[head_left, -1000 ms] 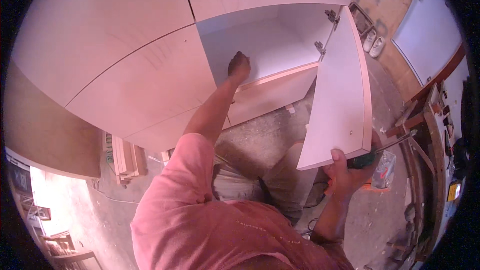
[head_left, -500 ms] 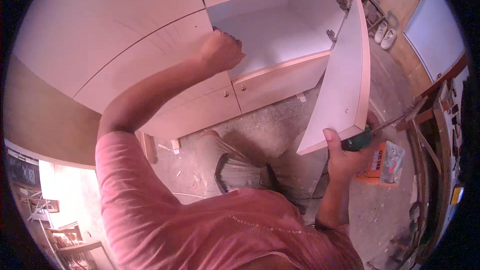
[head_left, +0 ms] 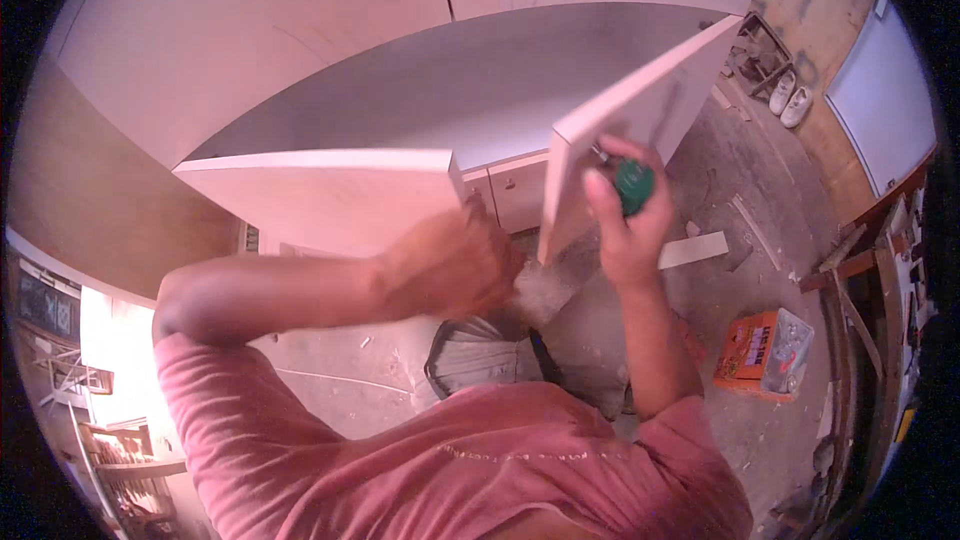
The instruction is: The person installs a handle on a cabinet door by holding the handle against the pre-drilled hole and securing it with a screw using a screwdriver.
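Observation:
Two pale pink doors of a low cabinet stand ajar in front of me. My left hand (head_left: 455, 260), closed and slightly blurred, is curled at the free edge of the left door (head_left: 320, 195); its fingertips are hidden. In my right hand (head_left: 635, 230) is a screwdriver (head_left: 634, 186) with a round green handle, gripped beside the outer face of the right door (head_left: 690, 90). A small metal knob (head_left: 600, 152) shows by my right fingers. Between the doors, the pale cabinet interior (head_left: 480, 90) is visible.
Lower drawer fronts (head_left: 515, 195) sit below the opening. A white strip (head_left: 694, 250) lies on the dusty floor, with an orange box (head_left: 745, 350) and a clear container (head_left: 788, 355) farther right. White shoes (head_left: 790, 100) stand by the wall; a wooden rack (head_left: 865, 280) is at the right.
The left door has swung out toward me with my left hand. The right door has swung inward, and my right hand has moved left and up with the screwdriver.

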